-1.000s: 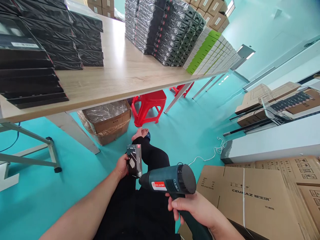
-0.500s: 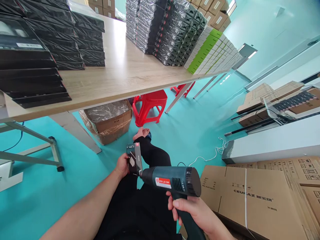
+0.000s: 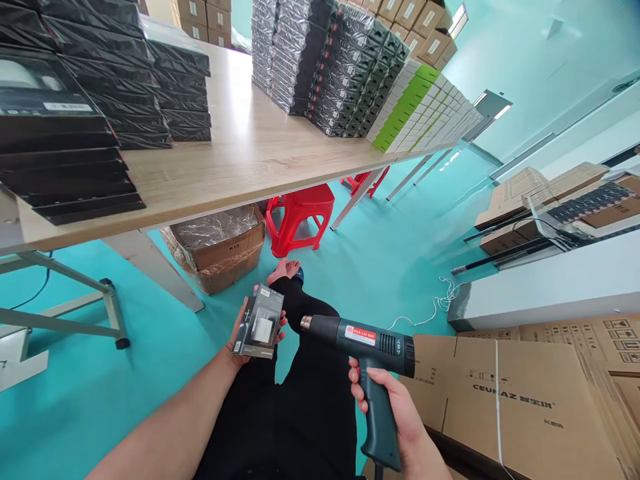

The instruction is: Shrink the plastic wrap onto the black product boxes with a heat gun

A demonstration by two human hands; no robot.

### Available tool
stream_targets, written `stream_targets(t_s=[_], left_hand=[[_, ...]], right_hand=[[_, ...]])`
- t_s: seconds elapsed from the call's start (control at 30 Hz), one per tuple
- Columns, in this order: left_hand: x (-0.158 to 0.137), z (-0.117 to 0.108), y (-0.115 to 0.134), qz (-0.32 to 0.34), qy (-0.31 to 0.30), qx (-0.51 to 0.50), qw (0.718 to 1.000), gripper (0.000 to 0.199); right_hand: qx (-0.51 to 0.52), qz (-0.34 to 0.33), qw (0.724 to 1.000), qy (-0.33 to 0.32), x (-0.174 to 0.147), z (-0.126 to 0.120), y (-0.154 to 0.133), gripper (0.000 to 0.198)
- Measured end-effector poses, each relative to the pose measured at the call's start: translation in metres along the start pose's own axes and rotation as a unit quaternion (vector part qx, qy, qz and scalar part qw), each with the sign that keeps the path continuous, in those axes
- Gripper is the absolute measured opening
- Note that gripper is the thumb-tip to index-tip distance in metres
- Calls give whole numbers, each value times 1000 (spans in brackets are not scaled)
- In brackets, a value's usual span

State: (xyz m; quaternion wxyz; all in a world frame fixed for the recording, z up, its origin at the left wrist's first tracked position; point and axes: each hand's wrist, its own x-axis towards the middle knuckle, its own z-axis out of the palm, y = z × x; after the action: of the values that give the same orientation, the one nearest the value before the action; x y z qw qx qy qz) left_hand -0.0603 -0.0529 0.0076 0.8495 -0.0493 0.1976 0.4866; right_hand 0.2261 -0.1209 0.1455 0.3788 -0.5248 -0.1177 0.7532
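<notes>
In my left hand (image 3: 237,338) is a small dark product box (image 3: 259,323) with a white charger-like item pictured on its face. My fingers wrap around it from behind and both sides. My right hand (image 3: 387,400) grips the handle of a dark teal heat gun (image 3: 367,343) with a red and white label. Its metal nozzle points left toward the box, with a gap between them. Both hands are above my lap, over black trousers (image 3: 295,427).
A wooden table (image 3: 215,180) bears stacks of black wrapped boxes (image 3: 295,53) and white-green boxes (image 3: 425,110). Beneath are an open carton (image 3: 225,257) and a red stool (image 3: 305,213). Flattened cartons (image 3: 500,393) lean at right. A white cable (image 3: 430,313) lies on the floor.
The product box has turned so its broad printed face shows more toward me. The heat gun has moved right, away from the box, and its nozzle has come into clearer view.
</notes>
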Motion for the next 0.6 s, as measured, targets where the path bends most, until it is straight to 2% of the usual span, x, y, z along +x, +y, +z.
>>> stream_targets(t_s=[0.2, 0.43, 0.6], left_hand=[[-5, 8, 0, -46, -6, 0, 999, 78], [-1, 4, -1, -64, -12, 15, 998, 70], [-2, 7, -1, -69, 18, 21, 997, 64]], right_hand=[[89, 1, 996, -29, 24, 4, -4, 27], [77, 16, 995, -68, 33, 19, -10, 28], [69, 10, 994, -81, 40, 27, -14, 28]])
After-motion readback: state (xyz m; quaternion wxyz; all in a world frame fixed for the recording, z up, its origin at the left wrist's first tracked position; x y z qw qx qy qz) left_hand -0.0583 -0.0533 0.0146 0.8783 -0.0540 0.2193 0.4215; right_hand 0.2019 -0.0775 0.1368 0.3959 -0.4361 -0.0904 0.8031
